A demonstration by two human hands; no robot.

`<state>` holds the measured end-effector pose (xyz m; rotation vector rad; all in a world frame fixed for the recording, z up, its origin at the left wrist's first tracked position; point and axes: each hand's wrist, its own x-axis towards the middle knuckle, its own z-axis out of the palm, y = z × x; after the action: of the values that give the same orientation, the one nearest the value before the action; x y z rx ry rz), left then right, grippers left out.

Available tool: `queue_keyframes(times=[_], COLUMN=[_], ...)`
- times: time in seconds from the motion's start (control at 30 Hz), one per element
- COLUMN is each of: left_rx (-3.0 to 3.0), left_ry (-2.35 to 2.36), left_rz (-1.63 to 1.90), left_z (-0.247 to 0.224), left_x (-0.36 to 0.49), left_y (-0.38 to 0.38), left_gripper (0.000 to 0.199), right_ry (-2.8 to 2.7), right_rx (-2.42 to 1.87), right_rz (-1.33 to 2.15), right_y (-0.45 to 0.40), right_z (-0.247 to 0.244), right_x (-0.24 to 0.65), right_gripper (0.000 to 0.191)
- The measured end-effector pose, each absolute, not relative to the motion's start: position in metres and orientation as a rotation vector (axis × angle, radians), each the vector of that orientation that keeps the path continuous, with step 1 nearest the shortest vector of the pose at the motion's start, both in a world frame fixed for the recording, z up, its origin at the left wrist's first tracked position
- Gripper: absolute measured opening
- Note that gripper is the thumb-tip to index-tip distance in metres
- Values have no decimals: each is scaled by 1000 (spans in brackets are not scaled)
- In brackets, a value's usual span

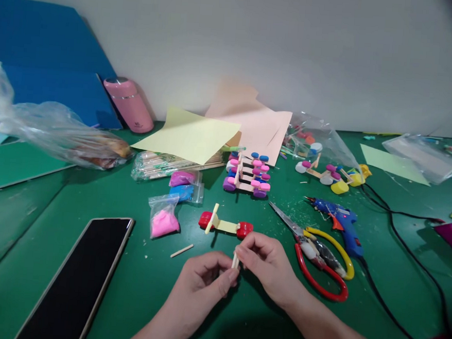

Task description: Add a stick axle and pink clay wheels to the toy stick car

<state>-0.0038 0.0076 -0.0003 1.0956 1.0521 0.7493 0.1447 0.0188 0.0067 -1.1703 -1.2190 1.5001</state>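
Observation:
Between their fingertips, my left hand (207, 281) and my right hand (265, 263) pinch short wooden sticks (235, 260), held upright side by side; their exact number is hard to make out. Just beyond my hands stands a small wooden-stick model (226, 226) with red wheels and a pale upright crosspiece at its left end. One loose short stick (181, 250) lies on the green table left of it. Farther back, several similar models (247, 176) stand in a cluster, with purple, pink and blue parts.
Scissors (309, 247) with red and yellow handles and a blue glue gun (338, 221) with a black cord lie right. A phone (81, 278) lies left. Small bags of pink clay (163, 222) and blue clay (181, 191) sit mid-left. Behind are paper sheets (190, 131) and a pink flask (129, 105).

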Motion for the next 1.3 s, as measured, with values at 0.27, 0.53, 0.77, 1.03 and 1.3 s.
queue_keyframes(times=[0.27, 0.53, 0.77, 1.03, 1.3], left_rx=[1074, 1085, 1111, 1122, 1138], left_ry=[1103, 1117, 1129, 1140, 1139], left_rz=[725, 719, 734, 735, 738], left_z=[2, 2, 0, 1, 1], left_x=[-2, -2, -2, -2, -2], left_y=[9, 7, 6, 6, 6], left_gripper=[20, 20, 20, 20, 19], right_ry=[-1210, -1213, -1207, -1192, -1189], right_rx=[-1209, -1218, -1222, -1226, -1232], right_rz=[1493, 1490, 1485, 1500, 1498], right_y=[20, 19, 20, 19, 20], right_z=[8, 7, 9, 8, 10], right_x=[142, 142, 141, 140, 139], right_gripper=[26, 27, 26, 28, 29])
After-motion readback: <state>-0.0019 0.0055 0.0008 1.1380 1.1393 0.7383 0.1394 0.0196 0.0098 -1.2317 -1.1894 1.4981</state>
